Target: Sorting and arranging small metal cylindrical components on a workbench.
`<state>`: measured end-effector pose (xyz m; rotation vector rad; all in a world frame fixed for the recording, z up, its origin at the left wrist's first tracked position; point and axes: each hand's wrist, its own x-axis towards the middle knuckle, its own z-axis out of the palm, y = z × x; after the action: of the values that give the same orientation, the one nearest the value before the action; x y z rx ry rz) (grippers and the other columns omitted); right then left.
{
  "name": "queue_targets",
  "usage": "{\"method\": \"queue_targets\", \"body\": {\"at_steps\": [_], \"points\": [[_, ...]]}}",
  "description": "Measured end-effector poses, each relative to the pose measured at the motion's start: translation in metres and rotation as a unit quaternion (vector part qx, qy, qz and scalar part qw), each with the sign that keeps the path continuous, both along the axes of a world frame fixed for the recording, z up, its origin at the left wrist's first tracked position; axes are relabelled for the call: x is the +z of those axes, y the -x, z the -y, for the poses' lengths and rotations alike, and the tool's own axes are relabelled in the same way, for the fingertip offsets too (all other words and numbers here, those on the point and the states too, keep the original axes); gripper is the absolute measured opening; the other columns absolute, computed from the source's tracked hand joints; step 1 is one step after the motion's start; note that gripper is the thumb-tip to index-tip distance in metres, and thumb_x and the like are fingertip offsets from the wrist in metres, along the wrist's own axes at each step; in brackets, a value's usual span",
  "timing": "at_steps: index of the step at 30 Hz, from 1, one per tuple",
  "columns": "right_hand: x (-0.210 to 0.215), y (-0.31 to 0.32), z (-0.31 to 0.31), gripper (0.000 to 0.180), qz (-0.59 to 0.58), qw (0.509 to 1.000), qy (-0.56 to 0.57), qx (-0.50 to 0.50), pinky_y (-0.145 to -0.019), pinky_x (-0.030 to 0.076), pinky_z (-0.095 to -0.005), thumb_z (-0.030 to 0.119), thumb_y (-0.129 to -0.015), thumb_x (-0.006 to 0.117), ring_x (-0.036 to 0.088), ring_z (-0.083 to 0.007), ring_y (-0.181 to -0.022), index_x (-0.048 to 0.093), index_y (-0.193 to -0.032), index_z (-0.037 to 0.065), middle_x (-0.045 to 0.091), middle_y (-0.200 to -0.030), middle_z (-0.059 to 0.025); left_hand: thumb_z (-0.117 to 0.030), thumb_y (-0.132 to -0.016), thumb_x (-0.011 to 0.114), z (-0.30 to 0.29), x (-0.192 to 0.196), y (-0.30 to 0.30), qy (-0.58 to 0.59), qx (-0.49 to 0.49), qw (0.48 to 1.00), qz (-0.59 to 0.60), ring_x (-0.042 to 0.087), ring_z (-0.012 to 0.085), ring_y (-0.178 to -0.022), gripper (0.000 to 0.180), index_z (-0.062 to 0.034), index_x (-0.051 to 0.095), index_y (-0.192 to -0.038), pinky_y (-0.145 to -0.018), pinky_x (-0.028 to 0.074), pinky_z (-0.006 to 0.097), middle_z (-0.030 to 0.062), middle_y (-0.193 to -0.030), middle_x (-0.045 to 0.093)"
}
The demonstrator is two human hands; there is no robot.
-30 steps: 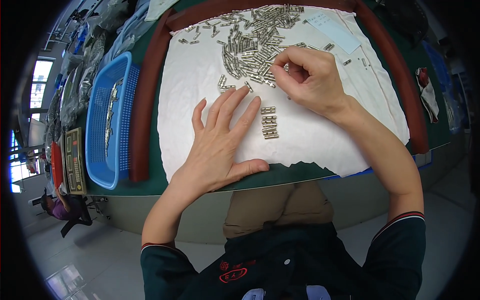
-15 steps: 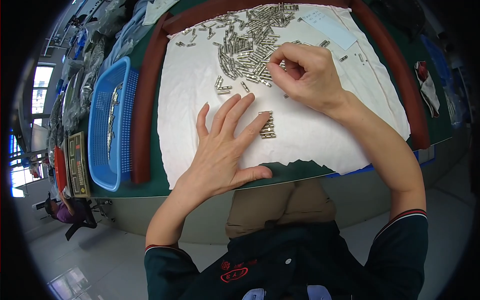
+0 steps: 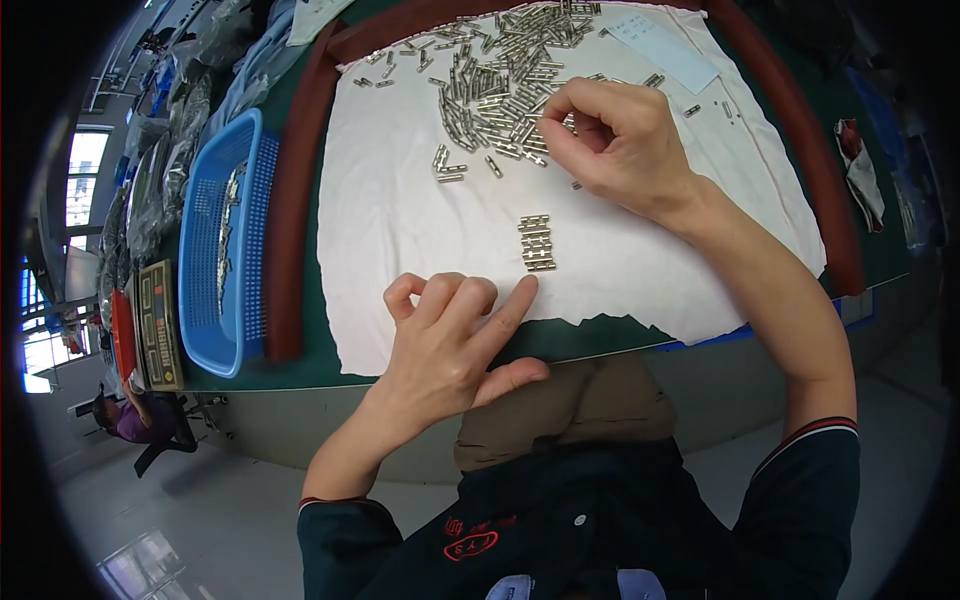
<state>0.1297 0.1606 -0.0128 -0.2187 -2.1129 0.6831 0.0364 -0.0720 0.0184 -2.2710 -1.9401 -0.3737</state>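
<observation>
A short stack of shiny metal link pieces [image 3: 537, 243], laid side by side, sits on a white cloth [image 3: 400, 220]. Just below it my left hand [image 3: 440, 345] holds nothing; the index fingertip is close to the lowest piece, the thumb is stretched out and the other fingers are bent. Over the right edge of a large loose heap of the same metal pieces [image 3: 490, 85], my right hand [image 3: 630, 150] is closed in a pinch. Whatever is between its thumb and index finger cannot be made out. A few single pieces [image 3: 494, 167] lie between heap and stack.
Dark red padded bars [image 3: 300, 210] border the cloth on a green table. At the left stands a blue plastic basket [image 3: 187, 260] with metal parts inside. A pale paper slip [image 3: 668, 52] lies at the far right of the cloth. A person [image 3: 135, 422] sits farther off at the left.
My left hand has drawn back toward the table's near edge, off the stack, and its fingers have bent. My right hand stays pinched over the heap, almost unmoved.
</observation>
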Motion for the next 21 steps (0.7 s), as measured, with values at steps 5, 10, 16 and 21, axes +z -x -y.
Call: {"method": "queue_targets", "body": {"at_steps": [5,10,16,21], "points": [[0.001,-0.001,-0.002,0.007,0.006,1.0,-0.01,0.003,-0.043,0.04,-0.0306,0.007,-0.073,0.065,0.053,-0.0176,-0.043,0.06,-0.068,0.008,0.053,-0.05,-0.0045,-0.057,-0.082,0.059,0.0,-0.012,-0.007,0.05,-0.032,0.998,0.028,0.04,0.0154,-0.058,0.078,-0.0042,0.05,-0.138,-0.058,0.03,0.031,0.0,-0.062,0.039],[0.002,0.0,-0.001,0.007,0.015,1.0,0.0,0.013,-0.043,0.039,-0.0297,0.005,-0.072,0.067,0.051,-0.0166,-0.042,0.06,-0.069,0.007,0.051,-0.049,-0.004,-0.062,-0.078,0.061,-0.002,-0.013,-0.017,0.072,0.021,0.996,0.037,0.037,0.0147,-0.047,0.088,-0.0024,0.044,-0.142,-0.058,0.03,0.03,-0.0013,-0.051,0.039],[0.002,-0.003,0.0,0.005,0.073,0.997,0.002,0.037,-0.044,0.032,-0.0213,-0.001,-0.079,0.067,0.043,-0.0035,-0.048,0.063,-0.077,0.001,0.052,-0.057,0.0014,-0.062,-0.078,0.062,-0.004,-0.011,-0.017,0.086,0.047,0.994,0.042,0.035,0.0146,-0.046,0.089,0.0013,0.048,-0.138,-0.057,0.029,0.03,-0.0008,-0.05,0.036],[0.0,-0.002,0.003,0.005,0.09,0.995,0.007,0.034,-0.045,0.032,-0.02,0.0,-0.08,0.067,0.043,-0.0027,-0.049,0.063,-0.078,0.002,0.053,-0.058,0.0031,-0.063,-0.079,0.061,-0.007,-0.015,-0.016,0.061,0.056,0.996,0.045,0.033,0.0143,-0.046,0.086,0.0019,0.051,-0.134,-0.056,0.029,0.03,-0.0008,-0.049,0.034]]}}
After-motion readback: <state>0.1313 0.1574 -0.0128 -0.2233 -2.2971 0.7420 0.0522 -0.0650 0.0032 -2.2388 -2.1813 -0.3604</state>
